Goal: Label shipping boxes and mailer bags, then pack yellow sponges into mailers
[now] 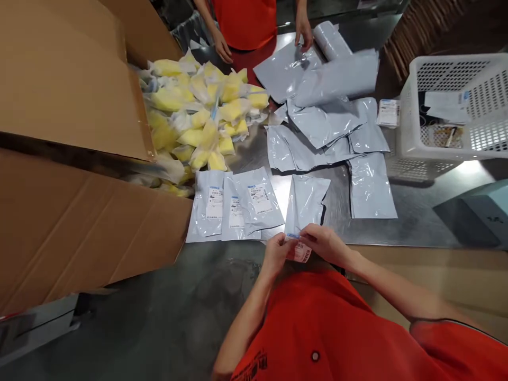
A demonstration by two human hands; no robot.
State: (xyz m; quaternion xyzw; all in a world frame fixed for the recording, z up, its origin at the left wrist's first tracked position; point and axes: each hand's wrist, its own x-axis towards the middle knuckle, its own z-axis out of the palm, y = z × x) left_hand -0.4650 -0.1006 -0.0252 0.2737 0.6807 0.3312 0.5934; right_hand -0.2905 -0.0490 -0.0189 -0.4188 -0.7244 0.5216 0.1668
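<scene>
Both my hands are close together at the near edge of the metal table (416, 227). My left hand (277, 253) and my right hand (323, 243) pinch a small white label with a barcode (301, 252) between their fingertips. Just beyond them lies an unlabelled grey mailer bag (306, 202). To its left three grey bags with white labels (234, 207) lie overlapping. I cannot tell whether the label is stuck to a backing strip.
A big open cardboard box (71, 159) on the left spills yellow packets in clear wrap (198, 119). Several empty grey bags (329, 127) are spread mid-table. A white plastic basket (452, 106) stands right. Another person in orange handles a grey bag with a hand (304, 29) at the far side.
</scene>
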